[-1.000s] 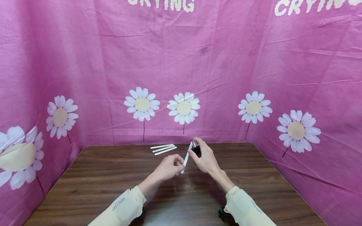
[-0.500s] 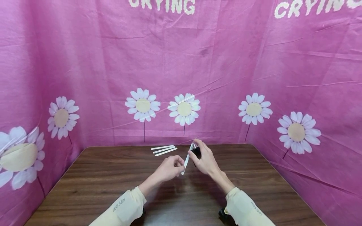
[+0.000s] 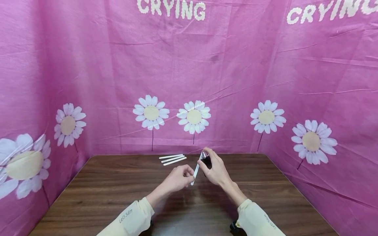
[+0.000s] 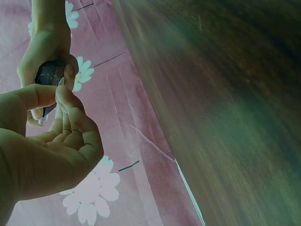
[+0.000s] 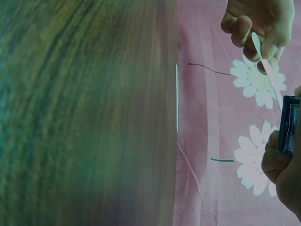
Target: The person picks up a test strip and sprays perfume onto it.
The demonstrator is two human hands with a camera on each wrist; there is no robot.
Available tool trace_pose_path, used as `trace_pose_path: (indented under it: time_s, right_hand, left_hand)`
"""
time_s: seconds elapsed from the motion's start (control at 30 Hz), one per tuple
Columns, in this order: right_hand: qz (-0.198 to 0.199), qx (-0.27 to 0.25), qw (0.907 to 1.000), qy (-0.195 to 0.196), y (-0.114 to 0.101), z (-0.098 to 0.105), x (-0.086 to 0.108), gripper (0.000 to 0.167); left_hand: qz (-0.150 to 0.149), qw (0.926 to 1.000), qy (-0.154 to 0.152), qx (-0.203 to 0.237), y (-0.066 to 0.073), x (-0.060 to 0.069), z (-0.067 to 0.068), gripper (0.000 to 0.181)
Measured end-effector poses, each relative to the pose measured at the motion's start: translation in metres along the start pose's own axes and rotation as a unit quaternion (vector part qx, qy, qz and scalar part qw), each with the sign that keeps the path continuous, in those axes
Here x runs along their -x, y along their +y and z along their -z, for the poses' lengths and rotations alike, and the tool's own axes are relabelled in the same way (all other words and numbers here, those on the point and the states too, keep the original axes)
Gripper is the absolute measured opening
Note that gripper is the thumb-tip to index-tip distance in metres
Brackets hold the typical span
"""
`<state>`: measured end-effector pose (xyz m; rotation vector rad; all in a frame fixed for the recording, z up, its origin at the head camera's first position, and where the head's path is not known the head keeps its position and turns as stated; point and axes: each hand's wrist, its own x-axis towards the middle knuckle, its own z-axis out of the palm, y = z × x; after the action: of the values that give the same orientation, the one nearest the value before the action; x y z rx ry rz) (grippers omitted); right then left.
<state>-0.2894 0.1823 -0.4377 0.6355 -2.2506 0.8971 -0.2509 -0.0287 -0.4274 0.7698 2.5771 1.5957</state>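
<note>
My left hand (image 3: 178, 178) pinches the lower end of a white paper strip (image 3: 196, 173) between thumb and index finger; the other fingers are loosely curled. The strip slants up toward my right hand (image 3: 218, 167), which grips a small dark perfume bottle (image 3: 207, 161) with a silvery neck. My right index finger reaches over the bottle's top, near the strip's upper end. In the left wrist view, the bottle (image 4: 50, 73) shows dark with a clear part at its lower end. The right wrist view shows the strip (image 5: 267, 68) running toward the bottle (image 5: 288, 125).
Several white strips (image 3: 173, 160) lie fanned out near the far edge of the brown wooden table (image 3: 118, 183), left of the hands. A pink curtain (image 3: 189, 72) with printed daisies hangs behind the table and along both sides.
The head view has tilted slightly upward, so everything sits a little lower in it. Both hands keep the same hold on the strip and the bottle.
</note>
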Motion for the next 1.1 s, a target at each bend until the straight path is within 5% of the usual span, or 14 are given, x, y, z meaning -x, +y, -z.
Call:
trace_pose_path:
  time_s: [0.4,0.7,1.1]
  right_hand:
    - [0.001,0.015,0.9998,-0.013,0.004,0.005,0.001,0.051]
    - [-0.009,0.008,0.9997,0.020,0.008,0.008,-0.002,0.053]
    - [-0.055,0.003,0.9976,0.042,0.014,0.012,-0.007,0.063]
  left_hand:
    - [-0.003,1.0000,0.001,0.008,0.002,-0.003,-0.005,0.011]
    - [-0.003,1.0000,0.002,0.004,0.001,-0.008,-0.003,0.012]
    - [-0.015,0.9976,0.022,-0.064,-0.027,-0.023,0.018,0.010]
